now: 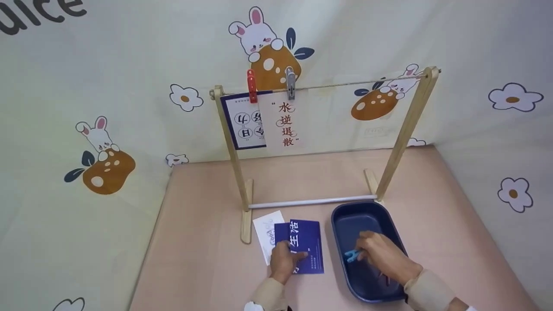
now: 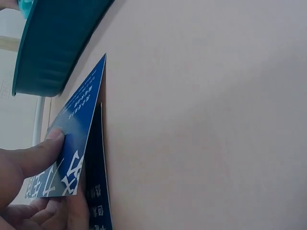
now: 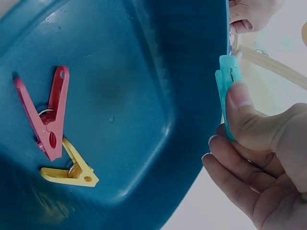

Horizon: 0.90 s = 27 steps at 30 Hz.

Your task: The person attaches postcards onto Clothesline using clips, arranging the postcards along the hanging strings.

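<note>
Bordered card, red-lettered card hung. Unhung: blue card pinched by left hand, white card. Right hand pinches turquoise clip.

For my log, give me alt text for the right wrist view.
The right hand pinches a turquoise clothespin near the rim of a blue tub. Inside lie a red clothespin and a yellow clothespin; part of the left hand shows at the top.
</note>
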Motion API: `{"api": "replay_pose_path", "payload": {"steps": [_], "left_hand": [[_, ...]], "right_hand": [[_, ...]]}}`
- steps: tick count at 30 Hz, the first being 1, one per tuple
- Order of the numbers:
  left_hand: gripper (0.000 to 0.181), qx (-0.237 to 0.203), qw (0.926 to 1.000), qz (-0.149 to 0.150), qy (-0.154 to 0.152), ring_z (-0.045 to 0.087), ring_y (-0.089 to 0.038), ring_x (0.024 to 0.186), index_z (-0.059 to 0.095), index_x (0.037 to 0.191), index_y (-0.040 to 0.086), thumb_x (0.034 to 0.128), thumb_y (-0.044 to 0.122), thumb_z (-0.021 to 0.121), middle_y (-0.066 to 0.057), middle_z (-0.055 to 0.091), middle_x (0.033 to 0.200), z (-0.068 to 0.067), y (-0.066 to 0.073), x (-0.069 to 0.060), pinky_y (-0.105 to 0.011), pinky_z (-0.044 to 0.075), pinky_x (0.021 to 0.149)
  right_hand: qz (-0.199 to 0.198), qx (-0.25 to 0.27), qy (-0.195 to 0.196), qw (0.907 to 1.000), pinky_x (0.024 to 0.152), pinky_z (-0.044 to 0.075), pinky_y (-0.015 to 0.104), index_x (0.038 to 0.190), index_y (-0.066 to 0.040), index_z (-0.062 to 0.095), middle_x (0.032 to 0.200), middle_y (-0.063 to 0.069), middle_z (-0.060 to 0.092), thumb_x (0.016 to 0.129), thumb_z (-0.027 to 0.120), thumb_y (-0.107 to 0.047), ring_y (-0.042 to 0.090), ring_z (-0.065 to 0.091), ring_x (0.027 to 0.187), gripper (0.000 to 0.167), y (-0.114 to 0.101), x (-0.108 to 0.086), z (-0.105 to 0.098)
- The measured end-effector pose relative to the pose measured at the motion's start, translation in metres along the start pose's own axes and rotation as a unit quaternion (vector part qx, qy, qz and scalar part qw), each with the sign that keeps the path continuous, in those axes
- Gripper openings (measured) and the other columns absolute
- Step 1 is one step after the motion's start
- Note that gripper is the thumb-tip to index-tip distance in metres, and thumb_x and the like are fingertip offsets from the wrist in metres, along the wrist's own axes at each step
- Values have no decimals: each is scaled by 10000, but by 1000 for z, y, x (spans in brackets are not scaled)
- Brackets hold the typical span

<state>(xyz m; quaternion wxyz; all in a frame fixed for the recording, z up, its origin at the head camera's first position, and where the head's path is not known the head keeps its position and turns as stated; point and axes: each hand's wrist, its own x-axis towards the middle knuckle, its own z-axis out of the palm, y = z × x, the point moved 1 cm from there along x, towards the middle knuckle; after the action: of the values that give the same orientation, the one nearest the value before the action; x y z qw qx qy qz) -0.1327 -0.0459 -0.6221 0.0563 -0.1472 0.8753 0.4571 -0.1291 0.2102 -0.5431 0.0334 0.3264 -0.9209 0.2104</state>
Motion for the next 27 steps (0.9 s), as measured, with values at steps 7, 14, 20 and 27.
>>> {"api": "replay_pose_path", "payload": {"steps": [7,14,20,27], "left_hand": [[246,-316,9994,105,-87,569,-109,596,692,806,-10,729,142,868,-52,691,688,0,-5,1,-239,436,513],[254,-832,9959,157,-329,517,-81,569,656,707,26,780,180,846,-1,630,636,-3,-2,5,-207,409,504],[466,-903,9952,238,-301,391,-80,553,425,595,164,771,203,854,70,418,573,-7,13,10,-205,287,502],[236,-685,9958,597,-78,450,-64,562,679,701,83,768,224,856,54,597,607,-16,36,16,-206,317,508]], "right_hand": [[-199,-230,158,9994,597,557,237,793,-59,787,723,-30,555,719,801,72,78,610,674,151,4,-2,-3],[-302,-237,12,9993,549,487,164,867,-11,792,741,-33,484,730,745,140,47,545,689,209,5,9,-18],[-91,-157,-78,9998,530,434,150,892,-14,788,760,-7,481,775,706,147,53,499,699,215,7,19,-44],[79,-42,-41,10000,538,461,152,926,20,753,891,65,577,795,649,182,98,599,777,232,5,30,-78]]}}
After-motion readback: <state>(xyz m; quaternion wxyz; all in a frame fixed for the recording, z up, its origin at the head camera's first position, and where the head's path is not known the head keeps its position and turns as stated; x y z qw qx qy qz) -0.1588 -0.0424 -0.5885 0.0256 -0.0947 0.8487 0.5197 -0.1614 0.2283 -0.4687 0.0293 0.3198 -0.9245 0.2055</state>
